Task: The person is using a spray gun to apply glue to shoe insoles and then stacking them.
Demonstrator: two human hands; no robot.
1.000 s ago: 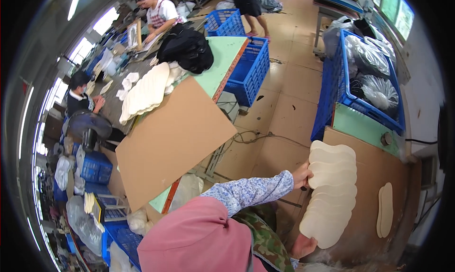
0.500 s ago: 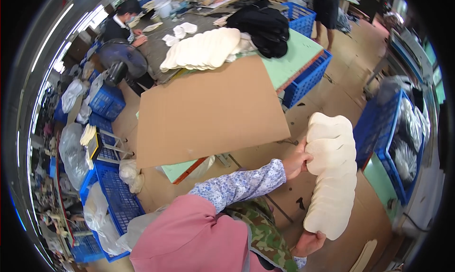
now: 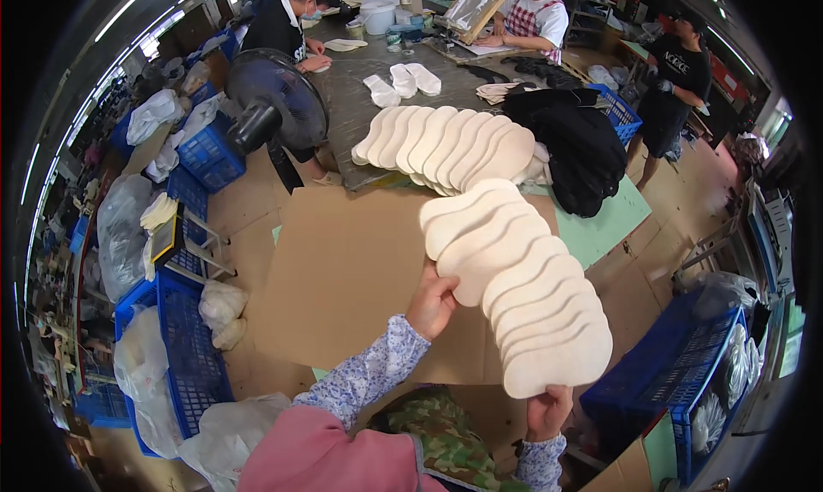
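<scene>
I'm holding plain cream insole-shaped pieces (image 3: 553, 312). Table's overlapping row (image 3: 420, 141) showing similar cream. I'm wearing blue-and-white floral sleeves (image 3: 369, 368), pink top (image 3: 334, 458); camouflage cloth (image 3: 437, 432) at my lap showing mottled green, brown. Cardboard (image 3: 351, 278) showing plain tan; crate (image 3: 651, 363) at right, blue; heaped cloth (image 3: 566, 141), black. Co-worker's apron (image 3: 521, 21) showing red-and-white check.

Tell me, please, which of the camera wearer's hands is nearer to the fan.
Left: the left hand is below and right of the fan in the picture; the right hand is lower and farther right.
</scene>
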